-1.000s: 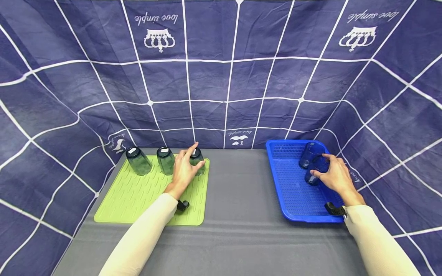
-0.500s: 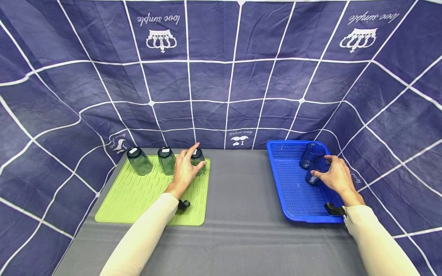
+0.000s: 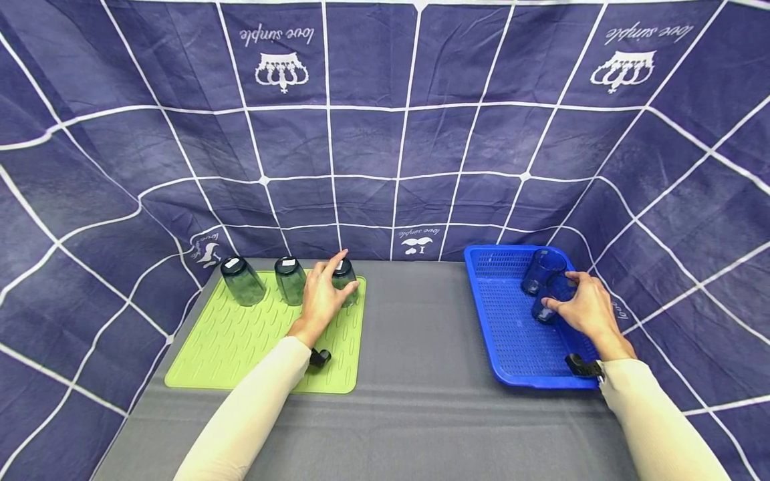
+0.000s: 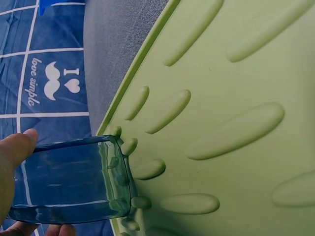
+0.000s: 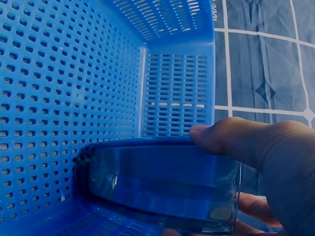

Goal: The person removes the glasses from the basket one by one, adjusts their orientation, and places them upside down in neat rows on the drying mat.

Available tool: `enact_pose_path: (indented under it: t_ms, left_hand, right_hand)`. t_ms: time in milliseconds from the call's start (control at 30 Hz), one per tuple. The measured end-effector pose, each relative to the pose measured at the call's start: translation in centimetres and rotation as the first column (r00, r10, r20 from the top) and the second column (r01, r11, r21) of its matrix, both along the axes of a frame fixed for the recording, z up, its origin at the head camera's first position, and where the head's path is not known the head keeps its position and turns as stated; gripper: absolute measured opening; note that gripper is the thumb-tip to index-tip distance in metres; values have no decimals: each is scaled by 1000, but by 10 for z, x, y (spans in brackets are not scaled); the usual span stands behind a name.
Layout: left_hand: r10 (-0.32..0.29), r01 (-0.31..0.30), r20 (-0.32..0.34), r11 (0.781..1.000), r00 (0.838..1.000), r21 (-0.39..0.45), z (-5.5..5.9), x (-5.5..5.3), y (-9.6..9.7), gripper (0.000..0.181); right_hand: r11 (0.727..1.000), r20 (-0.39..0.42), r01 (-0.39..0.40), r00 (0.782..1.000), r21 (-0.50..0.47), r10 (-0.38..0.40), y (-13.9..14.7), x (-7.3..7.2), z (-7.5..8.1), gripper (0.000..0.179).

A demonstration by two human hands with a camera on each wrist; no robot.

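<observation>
On the light green mat, my left hand grips an upside-down tinted drinking glass near the back right corner. The left wrist view has this glass with its rim down on the mat, between thumb and fingers. Two matching glasses, one at far left and one in the middle, stand upside down to its left. Inside the blue basket, my right hand holds another glass between thumb and fingers. Just behind it stands a further glass.
A grey cloth covers the table between mat and basket. Dark blue checked curtains rise at the back and both sides, the right one close to the basket. The basket has raised perforated walls.
Both hands stay at their glasses, and no glass has changed place. The whole head view shifted slightly, then settled.
</observation>
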State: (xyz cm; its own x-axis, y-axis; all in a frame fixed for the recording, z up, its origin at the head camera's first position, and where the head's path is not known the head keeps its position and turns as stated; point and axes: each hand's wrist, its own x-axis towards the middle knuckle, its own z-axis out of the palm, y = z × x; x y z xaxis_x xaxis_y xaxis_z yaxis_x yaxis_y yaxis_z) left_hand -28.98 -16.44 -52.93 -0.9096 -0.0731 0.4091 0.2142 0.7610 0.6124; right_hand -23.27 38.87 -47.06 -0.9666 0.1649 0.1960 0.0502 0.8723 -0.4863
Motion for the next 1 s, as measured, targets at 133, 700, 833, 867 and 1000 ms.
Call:
enact_pose_path:
  t_ms: [133,700,833,867,1000]
  left_hand:
    - [1,-1,7,1000,1000,2,-1,-1,-1,84]
    - [20,-22,-95,1000,995,-22,-17,-6,-6,87]
    - [15,-16,-81,1000,997,-17,-15,-5,-6,87]
    - [9,-9,-65,1000,998,-9,-12,-4,-5,87]
    - [-2,2,0,1000,1000,1,-5,-2,-3,86]
  right_hand:
    - [1000,-12,-4,1000,4,4,0,0,-1,91]
    - [1000,-45,-12,999,27,13,-3,4,-1,90]
    - [1000,-47,-9,999,25,10,-4,5,0,91]
    - [1000,-47,-7,999,25,8,-4,6,0,91]
    - [1000,-49,-1,999,25,2,-5,8,0,91]
